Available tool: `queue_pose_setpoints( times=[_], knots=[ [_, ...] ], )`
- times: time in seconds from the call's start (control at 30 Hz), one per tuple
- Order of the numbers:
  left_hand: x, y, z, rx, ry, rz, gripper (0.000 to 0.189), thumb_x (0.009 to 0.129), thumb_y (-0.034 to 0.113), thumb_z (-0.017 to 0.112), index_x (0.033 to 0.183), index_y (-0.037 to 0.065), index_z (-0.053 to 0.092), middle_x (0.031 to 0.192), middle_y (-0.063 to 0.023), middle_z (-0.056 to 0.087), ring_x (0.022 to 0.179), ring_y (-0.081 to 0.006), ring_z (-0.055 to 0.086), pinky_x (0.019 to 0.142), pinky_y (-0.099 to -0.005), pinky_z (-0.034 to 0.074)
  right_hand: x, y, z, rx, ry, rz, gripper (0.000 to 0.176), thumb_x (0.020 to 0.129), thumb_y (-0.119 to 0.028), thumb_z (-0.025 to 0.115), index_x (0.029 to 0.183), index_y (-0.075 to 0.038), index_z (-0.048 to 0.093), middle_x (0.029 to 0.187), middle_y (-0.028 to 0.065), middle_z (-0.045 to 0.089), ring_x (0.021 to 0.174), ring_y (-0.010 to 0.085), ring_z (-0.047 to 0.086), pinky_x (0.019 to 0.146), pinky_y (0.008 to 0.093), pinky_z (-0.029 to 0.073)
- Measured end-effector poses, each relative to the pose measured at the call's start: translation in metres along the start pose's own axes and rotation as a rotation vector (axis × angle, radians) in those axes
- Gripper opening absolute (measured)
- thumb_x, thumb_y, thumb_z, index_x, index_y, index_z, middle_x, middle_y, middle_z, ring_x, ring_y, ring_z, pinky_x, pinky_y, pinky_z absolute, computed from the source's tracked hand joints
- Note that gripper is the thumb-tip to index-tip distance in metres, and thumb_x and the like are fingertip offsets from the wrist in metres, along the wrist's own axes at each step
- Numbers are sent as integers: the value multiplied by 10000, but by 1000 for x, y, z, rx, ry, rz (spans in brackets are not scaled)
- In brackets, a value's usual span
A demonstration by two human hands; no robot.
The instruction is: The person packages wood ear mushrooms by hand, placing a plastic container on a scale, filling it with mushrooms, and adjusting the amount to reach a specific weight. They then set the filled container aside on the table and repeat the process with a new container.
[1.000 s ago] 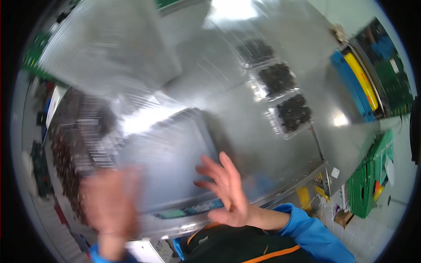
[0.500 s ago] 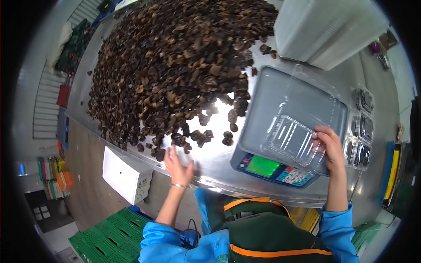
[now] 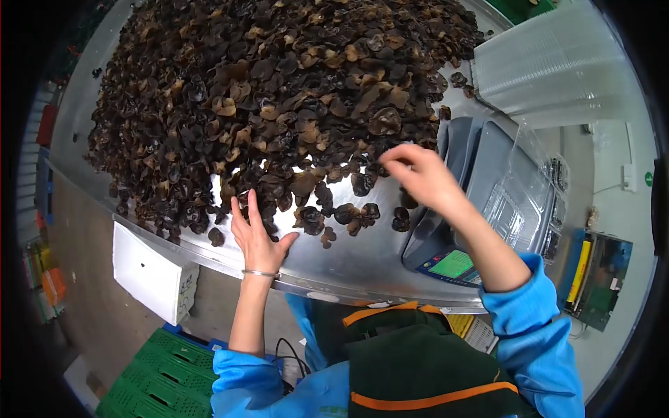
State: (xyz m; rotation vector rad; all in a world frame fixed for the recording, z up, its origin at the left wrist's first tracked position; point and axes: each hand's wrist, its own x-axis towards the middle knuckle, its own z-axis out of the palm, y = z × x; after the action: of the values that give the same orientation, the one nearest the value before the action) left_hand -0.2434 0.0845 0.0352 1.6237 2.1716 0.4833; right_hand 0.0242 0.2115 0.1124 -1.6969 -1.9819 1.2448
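Observation:
A large heap of dark brown, ear-shaped pieces, like wood ear fungus [image 3: 279, 90], covers much of the metal table [image 3: 313, 261]. At the heap's near edge my left hand [image 3: 259, 240] has its fingers spread, fingertips against the pieces. My right hand [image 3: 421, 177] reaches to the heap's right edge with thumb and fingers pressed together; whatever they hold, if anything, is too small to make out. To the right stands a scale [image 3: 453, 265] with a green display and a grey tray [image 3: 481, 181]. On the tray lies an open clear plastic box [image 3: 512, 212].
Tall stacks of clear plastic boxes [image 3: 550, 66] stand at the back right. Filled clear boxes [image 3: 557, 174] sit beyond the scale. A white foam box [image 3: 150, 272] is below the table's front edge at left, near green crates [image 3: 164, 373].
My right hand has let go of the clear box, now on the tray, and moved left to the heap. My left hand has moved slightly left and stays spread. The view has shifted.

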Motion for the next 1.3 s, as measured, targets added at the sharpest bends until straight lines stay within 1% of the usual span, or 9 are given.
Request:
queue_pose_setpoints(
  times=[0.17, 0.33, 0.5, 0.7, 0.87, 1.07, 1.13, 1.2, 1.3],
  knots=[
    [-13, 4, -8, -142, 49, 44, 933, 575, 199, 813, 1362, 107, 319, 1401, -250, 202, 1230, -418, 265, 1013, -475, 244, 31, 8, 70, -529, 129, -219, 209, 689, -123, 659, 897, -100, 654, 951, 99, 497, 933, 288, 461, 830, 376, 402],
    [-30, 20, -13, -366, 102, 88, 569, 687, 81, 703, 1213, 36, 491, 1305, -206, 357, 1207, -369, 321, 976, -410, 306, 26, 15, 79, -449, 270, -290, 163, 668, -91, 677, 824, -80, 627, 926, 94, 508, 901, 278, 476, 789, 365, 411],
    [-25, 50, 8, -1104, -86, -163, 310, 873, -7, 523, 1183, -5, 509, 1138, -77, 541, 950, -102, 557, 746, -217, 464, -4, -2, 73, -152, 346, -295, 149, 692, -13, 654, 828, -62, 619, 850, 65, 591, 813, 255, 530, 747, 338, 430],
    [-25, 56, 11, -1216, -83, -247, 269, 880, 5, 524, 1147, -28, 525, 1087, -65, 577, 930, -99, 559, 767, -222, 474, 10, 15, 79, -588, 116, -258, 242, 700, -148, 660, 921, -54, 633, 928, 88, 566, 901, 273, 504, 821, 364, 395],
    [-39, 46, 4, -1241, -93, -286, 261, 878, -2, 525, 1137, -38, 524, 1075, -81, 590, 952, -121, 568, 780, -245, 487, 1, 8, 83, -386, 254, -263, 191, 700, -126, 670, 875, -52, 654, 893, 88, 576, 881, 263, 513, 813, 356, 404],
    [-30, 69, -9, -1844, -326, -519, 304, 937, 163, 470, 1207, 27, 486, 1114, -98, 564, 977, -176, 572, 797, -310, 488, -41, -52, 73, 31, 122, -251, 256, 743, -56, 653, 997, -32, 638, 913, 87, 588, 858, 212, 532, 734, 292, 437],
    [-27, 71, -21, -2441, -438, -650, 360, 956, 289, 412, 1247, 80, 457, 1130, -95, 560, 984, -202, 565, 783, -357, 479, -49, -75, 75, -317, -42, -446, 346, 714, -60, 669, 1057, -52, 618, 1053, 94, 565, 969, 269, 495, 839, 363, 403],
    [-40, 43, -11, -2476, -372, -483, 348, 951, 322, 393, 1217, 112, 473, 1091, -90, 580, 977, -215, 561, 749, -362, 467, -61, -109, 89, -273, -61, -498, 430, 703, -80, 685, 1119, -56, 579, 1147, 113, 519, 1027, 284, 474, 877, 374, 381],
    [-66, -26, -26, -2598, 36, -773, 232, 883, 229, 486, 1028, 59, 549, 960, -89, 609, 888, -214, 588, 661, -322, 477, -68, -112, 96, -164, -52, -493, 420, 730, -100, 676, 1137, -80, 571, 1172, 109, 497, 1022, 267, 462, 857, 348, 398]
  ],
)
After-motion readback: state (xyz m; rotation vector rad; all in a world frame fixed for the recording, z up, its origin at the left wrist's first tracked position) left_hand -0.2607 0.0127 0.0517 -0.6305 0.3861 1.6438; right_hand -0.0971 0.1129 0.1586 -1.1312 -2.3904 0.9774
